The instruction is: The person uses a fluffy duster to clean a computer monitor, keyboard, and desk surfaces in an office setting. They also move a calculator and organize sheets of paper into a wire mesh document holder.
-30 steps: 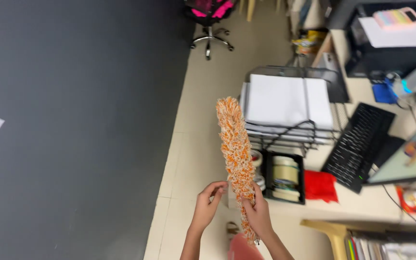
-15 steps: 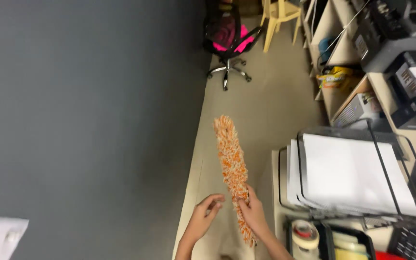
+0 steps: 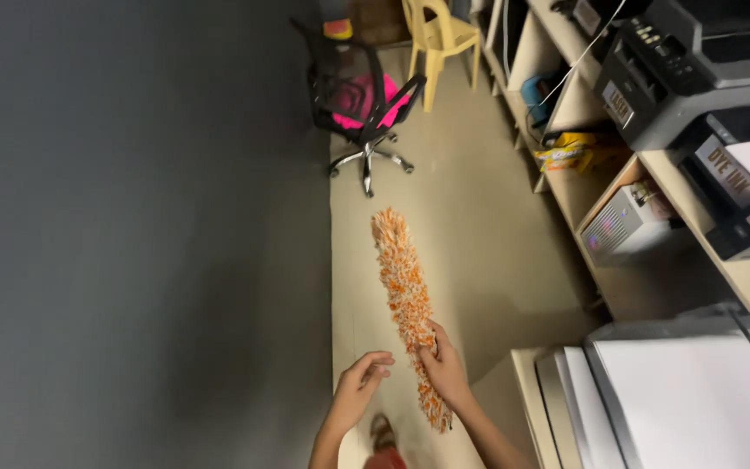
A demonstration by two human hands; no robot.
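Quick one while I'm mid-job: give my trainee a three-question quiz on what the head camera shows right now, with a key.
1. True or false: the right hand grips the fluffy orange-and-white microfibre duster near its lower end.
2. Multiple choice: the left hand is (A) clamped round the duster, (B) beside the duster with fingers curled, holding nothing that shows, (C) resting on the white paper stack.
3. Fill in: past the duster's far tip stands a black swivel office chair with a ____ seat.

Key: 1 true; 2 B; 3 pink.
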